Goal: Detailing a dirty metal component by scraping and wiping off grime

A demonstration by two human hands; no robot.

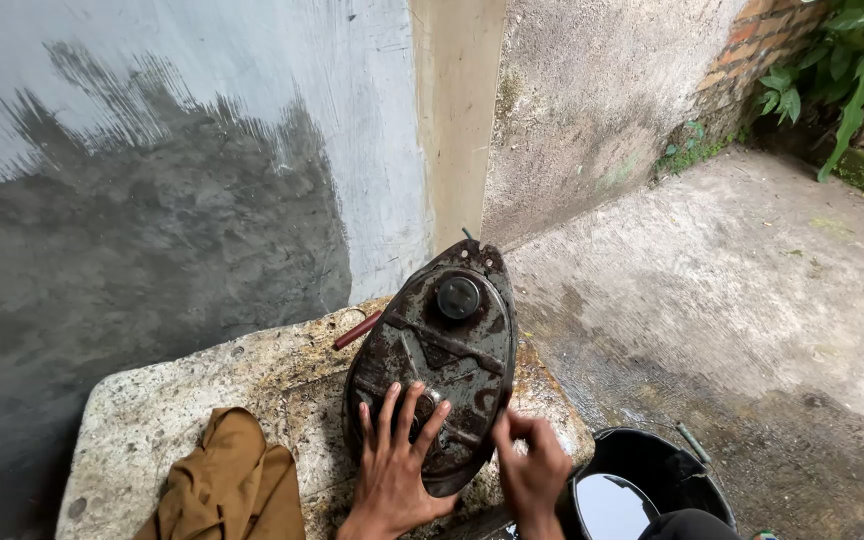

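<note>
Rusty steel, the tank (439,360) at the slab's (152,400) right edge looks heavy, stiff and gritty, best gripped by its rim; left hand (392,465) lies spread flat on it, right hand (532,465) pinches its near edge.

— Any room round that rusty tank (439,350)?

— Little. The wall (152,200) stands close behind the slab (132,400), a red handle (356,330) lies at the tank's left edge, and a brown cloth (227,480) fills the near left corner.

— And right?

— A black bucket (652,470) sits just below the slab's edge; beyond it, open concrete floor (752,300).
</note>
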